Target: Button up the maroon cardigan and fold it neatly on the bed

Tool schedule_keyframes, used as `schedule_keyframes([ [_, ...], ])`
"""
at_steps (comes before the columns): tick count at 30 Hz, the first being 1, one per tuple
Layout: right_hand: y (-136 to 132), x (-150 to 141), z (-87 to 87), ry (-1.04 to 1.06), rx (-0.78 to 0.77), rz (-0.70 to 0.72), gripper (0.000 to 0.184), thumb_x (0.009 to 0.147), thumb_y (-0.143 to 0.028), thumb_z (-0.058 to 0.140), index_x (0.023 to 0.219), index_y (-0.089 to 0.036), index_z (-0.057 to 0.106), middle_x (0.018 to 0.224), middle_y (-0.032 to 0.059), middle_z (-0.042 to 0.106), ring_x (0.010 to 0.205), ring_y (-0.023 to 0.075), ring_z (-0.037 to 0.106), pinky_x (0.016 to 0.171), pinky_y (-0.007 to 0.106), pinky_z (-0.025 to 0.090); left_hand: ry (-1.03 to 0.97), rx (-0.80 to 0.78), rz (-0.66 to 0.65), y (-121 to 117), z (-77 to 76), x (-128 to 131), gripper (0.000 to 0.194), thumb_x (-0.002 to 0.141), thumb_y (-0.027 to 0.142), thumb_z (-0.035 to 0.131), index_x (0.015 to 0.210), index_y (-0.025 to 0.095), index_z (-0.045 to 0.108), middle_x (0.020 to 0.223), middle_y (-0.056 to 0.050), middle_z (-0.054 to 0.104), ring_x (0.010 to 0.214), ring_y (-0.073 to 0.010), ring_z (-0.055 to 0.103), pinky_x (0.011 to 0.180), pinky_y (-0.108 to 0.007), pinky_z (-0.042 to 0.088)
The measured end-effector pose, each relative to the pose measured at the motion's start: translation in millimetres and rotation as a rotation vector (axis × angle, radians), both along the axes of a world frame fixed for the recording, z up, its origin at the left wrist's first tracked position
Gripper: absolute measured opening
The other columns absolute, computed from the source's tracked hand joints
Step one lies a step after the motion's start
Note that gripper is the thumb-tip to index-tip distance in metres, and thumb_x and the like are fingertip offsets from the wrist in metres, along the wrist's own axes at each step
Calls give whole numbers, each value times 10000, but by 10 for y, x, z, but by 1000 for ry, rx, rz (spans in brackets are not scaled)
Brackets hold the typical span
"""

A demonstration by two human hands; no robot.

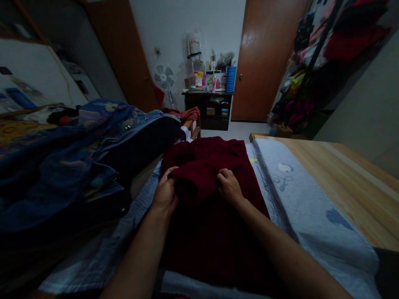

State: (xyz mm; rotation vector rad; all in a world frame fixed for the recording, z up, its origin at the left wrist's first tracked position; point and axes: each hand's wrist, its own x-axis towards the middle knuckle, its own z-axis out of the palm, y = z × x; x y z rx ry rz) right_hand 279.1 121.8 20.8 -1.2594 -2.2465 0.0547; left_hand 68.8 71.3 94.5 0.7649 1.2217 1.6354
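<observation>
A dark red garment [215,232] lies spread over a light blue-grey cloth [274,166], its exact kind not clear in the dim light. My left hand [166,193] is closed on a lifted fold at the garment's left side. The fingers of my right hand [229,186] pinch the same fabric farther right. Between both hands the cloth is raised, with a dark hollow beneath it.
Denim clothes [62,166] are heaped on the left. A bare wooden board [352,174] borders the cloth on the right. Farther back stand a white fan [164,77], a dark shelf unit [207,108] holding several items, and a brown door [268,62]. Clothes [352,41] hang at upper right.
</observation>
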Motion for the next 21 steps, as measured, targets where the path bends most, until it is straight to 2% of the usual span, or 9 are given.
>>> schedule_keyframes([
  [3,-41,39,45,-60,-14,-4,266,709,-70,578,933,-214,578,1116,84,536,999,255,442,894,371,420,105,-2,-77,-84,-36,-162,416,566,158,603,978,216,608,812,7,665,694,-169,631,677,-285,505],
  [5,-87,73,60,-88,-40,4,284,718,-81,576,967,-219,569,1135,73,545,1002,248,445,878,355,428,292,-19,-92,-134,-85,-306,389,568,155,560,946,211,630,833,-3,660,705,-177,619,676,-288,493],
  [7,-130,104,56,-120,-77,30,322,754,-90,550,1049,-217,555,1139,62,558,996,231,460,857,332,435,557,-35,-150,-188,-141,-452,349,573,151,531,893,206,658,895,-21,655,814,-207,617,767,-322,488],
  [9,-160,131,34,-168,-122,59,322,810,-103,509,1109,-218,551,1099,56,580,979,215,484,835,309,435,827,-59,-319,-256,-184,-575,353,549,125,516,851,212,679,955,-30,645,936,-235,598,878,-353,457],
  [11,-173,159,7,-217,-172,73,257,864,-131,470,1077,-222,584,1040,55,597,954,201,508,810,289,429,1007,-101,-550,-331,-194,-655,425,530,108,534,902,235,696,1021,-32,640,1029,-255,575,958,-371,419],
  [14,-163,202,-18,-215,-242,75,183,900,-182,451,951,-213,624,995,57,599,910,178,539,785,266,424,1064,-118,-784,-390,-142,-676,583,570,168,650,1140,289,646,1220,-37,600,1173,-272,517,1033,-369,369],
  [17,-121,239,-22,-70,-342,-41,141,863,-164,489,923,-190,614,975,57,617,872,160,575,792,253,425,1067,-81,-770,-285,-48,-584,612,623,306,713,1224,294,595,1300,-49,565,1229,-279,484,1050,-362,351],
  [19,-78,251,-29,91,-413,-190,147,827,-135,517,947,-181,589,959,62,639,868,163,600,795,251,433,1163,-83,-661,-115,0,-471,508,670,363,681,1163,257,627,1244,-76,598,1208,-292,503,1044,-371,349],
  [21,-28,241,-53,281,-487,-320,205,814,-139,539,1014,-181,546,915,60,651,831,168,624,754,251,457,1332,-114,-566,100,7,-331,457,764,397,578,1184,217,605,1234,-113,599,1184,-293,529,1027,-372,358],
])
